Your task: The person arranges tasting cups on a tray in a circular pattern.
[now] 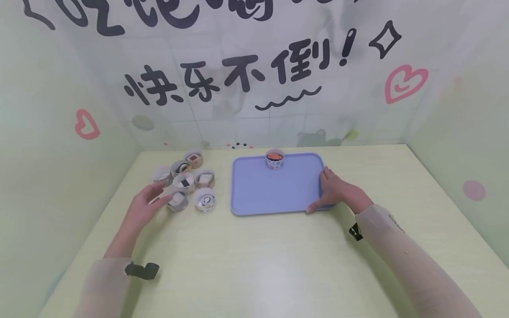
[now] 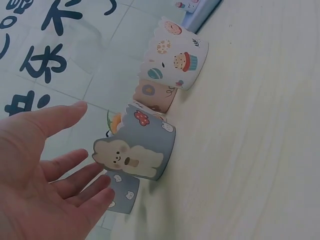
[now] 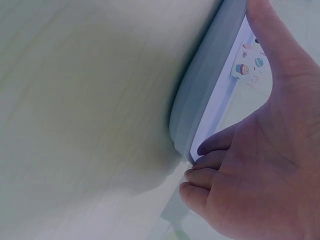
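My left hand (image 1: 145,205) is at the near left of a group of paper cups, thumb and fingers apart. In the left wrist view its fingertips reach close to a grey paper cup (image 2: 142,145) printed with a bear, the thumb held away from the cup. White food-like pieces show inside that cup (image 1: 177,202) from above. My right hand (image 1: 334,187) holds the right end of a blue-purple tray (image 1: 278,190), thumb at the near rim and fingers at the right edge. The right wrist view shows those fingers bent over the rim.
A printed paper cup with an orange-topped piece (image 1: 275,160) stands at the tray's far edge. Several more cups, such as a white one with a round piece (image 1: 205,201), stand left of the tray. Walls with printed lettering enclose the table (image 1: 246,265) at the back and sides.
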### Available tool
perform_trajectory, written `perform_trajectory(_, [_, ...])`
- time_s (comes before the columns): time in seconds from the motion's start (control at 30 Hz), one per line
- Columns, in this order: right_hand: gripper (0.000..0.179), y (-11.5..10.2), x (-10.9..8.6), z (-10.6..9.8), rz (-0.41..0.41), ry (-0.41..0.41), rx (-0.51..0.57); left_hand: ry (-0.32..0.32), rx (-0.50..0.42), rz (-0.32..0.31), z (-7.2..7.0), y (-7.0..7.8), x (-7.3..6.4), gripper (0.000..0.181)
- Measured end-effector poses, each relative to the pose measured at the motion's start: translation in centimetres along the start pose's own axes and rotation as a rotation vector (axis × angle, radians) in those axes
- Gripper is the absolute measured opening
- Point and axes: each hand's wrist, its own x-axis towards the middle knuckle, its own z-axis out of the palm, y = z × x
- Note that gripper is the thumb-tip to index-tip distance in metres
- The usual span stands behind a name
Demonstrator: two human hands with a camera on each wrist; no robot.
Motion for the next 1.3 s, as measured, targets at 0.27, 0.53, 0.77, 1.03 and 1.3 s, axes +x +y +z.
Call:
perform_trajectory(0.27, [0.147, -0.1, 0.0, -0.1, 0.014, -0.015, -0.006, -0.028, -0.011, -0.069, 0.6, -0.5, 0.0, 0.071])
perform_trajectory(0.53, [0.146, -0.1, -0.2, -0.3, 0.014, -0.011, -0.002, -0.058, -0.01, -0.088, 1.3, -1.0, 0.1, 0.081])
perform_trajectory(0.77, [0.146, -0.1, -0.2, -0.4, 0.019, -0.018, -0.004, -0.061, -0.01, -0.101, 1.8, -1.2, 0.3, 0.082])
perform_trajectory(1.03, [0.146, -0.2, -0.2, -0.2, 0.018, -0.017, 0.005, -0.039, 0.018, -0.111, 2.0, -1.3, 0.1, 0.082])
perform_trajectory(1.3, [0.146, -0.2, -0.3, -0.2, 0.014, -0.011, -0.006, 0.015, 0.06, -0.063, 2.1, -1.2, -0.4, 0.071])
